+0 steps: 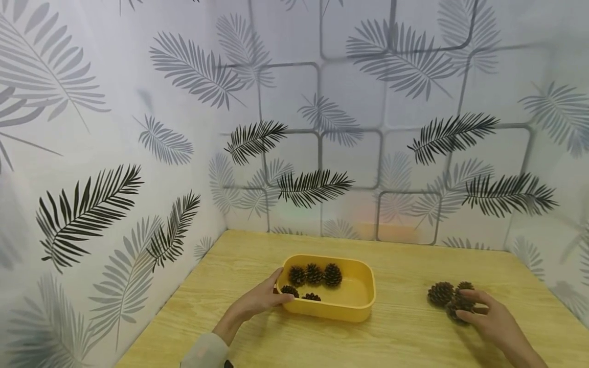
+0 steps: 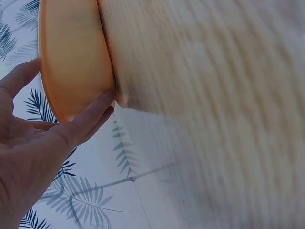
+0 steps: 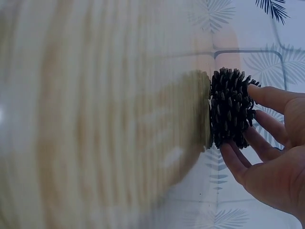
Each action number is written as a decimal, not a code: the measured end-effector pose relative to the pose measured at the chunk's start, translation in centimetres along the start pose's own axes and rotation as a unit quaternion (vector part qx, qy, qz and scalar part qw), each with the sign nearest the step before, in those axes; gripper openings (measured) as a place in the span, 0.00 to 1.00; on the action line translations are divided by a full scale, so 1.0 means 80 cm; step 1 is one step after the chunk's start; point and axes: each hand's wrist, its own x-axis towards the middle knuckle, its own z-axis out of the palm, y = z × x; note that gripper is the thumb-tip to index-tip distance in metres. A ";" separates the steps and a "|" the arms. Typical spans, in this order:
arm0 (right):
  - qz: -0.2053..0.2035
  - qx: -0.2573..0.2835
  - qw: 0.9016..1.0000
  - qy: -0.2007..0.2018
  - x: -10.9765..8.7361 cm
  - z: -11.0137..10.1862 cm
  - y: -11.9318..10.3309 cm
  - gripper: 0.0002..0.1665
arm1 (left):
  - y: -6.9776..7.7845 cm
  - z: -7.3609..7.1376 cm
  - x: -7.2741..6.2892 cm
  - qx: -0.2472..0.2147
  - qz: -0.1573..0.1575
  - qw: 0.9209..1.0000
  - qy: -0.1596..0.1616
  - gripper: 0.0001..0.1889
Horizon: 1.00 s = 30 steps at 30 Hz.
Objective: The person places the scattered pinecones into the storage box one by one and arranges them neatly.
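Note:
A yellow rectangular box [image 1: 355, 290] stands on the table with several brown pine cones [image 1: 314, 274] in its left part. My left hand [image 1: 258, 301] holds the box's left end, the thumb at the near rim. The left wrist view shows that hand [image 2: 45, 138] with its fingers against the outer wall of the box [image 2: 74, 57]. To the right, my right hand [image 1: 499, 322] pinches a pine cone [image 1: 459, 302] between thumb and fingers. Two more pine cones [image 1: 440, 294] sit close beside it. The right wrist view shows the fingers around a pine cone [image 3: 231, 107] low at the tabletop.
The wood-grain table [image 1: 400, 332] ends at a white curtain [image 1: 294, 112] printed with leaves, which hangs behind it and along the sides. Bare tabletop lies between the box and the loose pine cones.

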 end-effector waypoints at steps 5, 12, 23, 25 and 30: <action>-0.007 0.007 1.000 -0.004 0.001 0.002 0.000 0.47 | 0.002 0.000 -0.001 -0.004 0.000 1.000 -0.006 0.50; -0.013 0.004 1.000 -0.002 0.002 0.004 0.001 0.43 | -0.002 -0.001 0.002 -0.004 -0.002 1.000 -0.001 0.50; -0.066 -0.045 0.997 0.016 0.003 0.010 -0.001 0.33 | -0.004 -0.002 0.003 -0.008 -0.006 1.000 0.000 0.50; -0.060 -0.040 0.997 0.013 0.003 0.011 -0.002 0.34 | -0.003 -0.002 0.003 -0.008 -0.005 1.000 0.001 0.50; -0.040 -0.023 0.999 0.000 0.002 0.010 -0.003 0.35 | -0.002 -0.002 0.002 -0.007 -0.006 1.000 0.000 0.50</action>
